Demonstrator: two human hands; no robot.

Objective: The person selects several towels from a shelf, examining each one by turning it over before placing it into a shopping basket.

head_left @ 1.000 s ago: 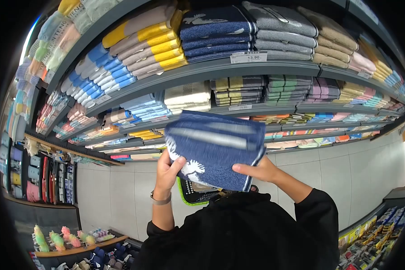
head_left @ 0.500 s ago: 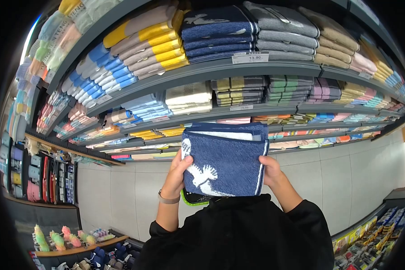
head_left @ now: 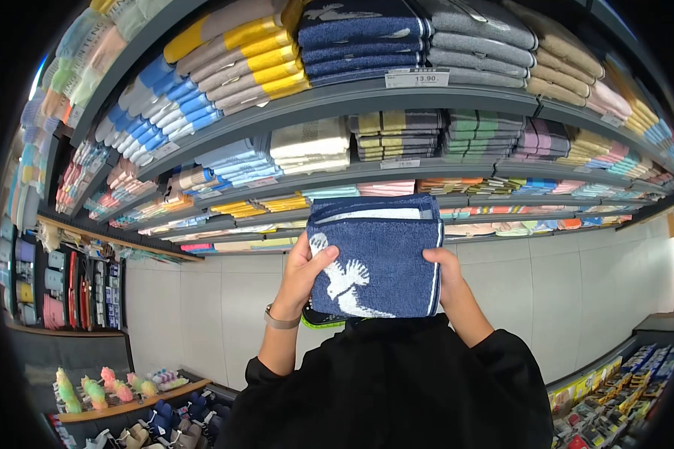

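Note:
A folded navy towel [head_left: 389,262] with a white bird pattern and white edging is held up in front of my chest. My left hand [head_left: 305,271] grips its left side, thumb lying on the front face near the bird. On the right edge, my right hand [head_left: 445,273] pinches it with the thumb in front; the other fingers are hidden behind. The towel's folded layers show along the top, with a pale inner face between them. Behind and below it, part of a black basket with a green rim [head_left: 320,323] peeks out.
Ahead are curved shelves [head_left: 292,105] of folded towels, with a matching navy stack [head_left: 363,45] and a price tag [head_left: 417,78] on the upper one. Grey floor tiles [head_left: 210,299] lie below. Slippers [head_left: 161,419] stand lower left; packaged goods [head_left: 614,404] sit lower right.
The towel has risen slightly and its layers have closed up a little. My left thumb has slid further in over its front; my right hand has moved slightly up.

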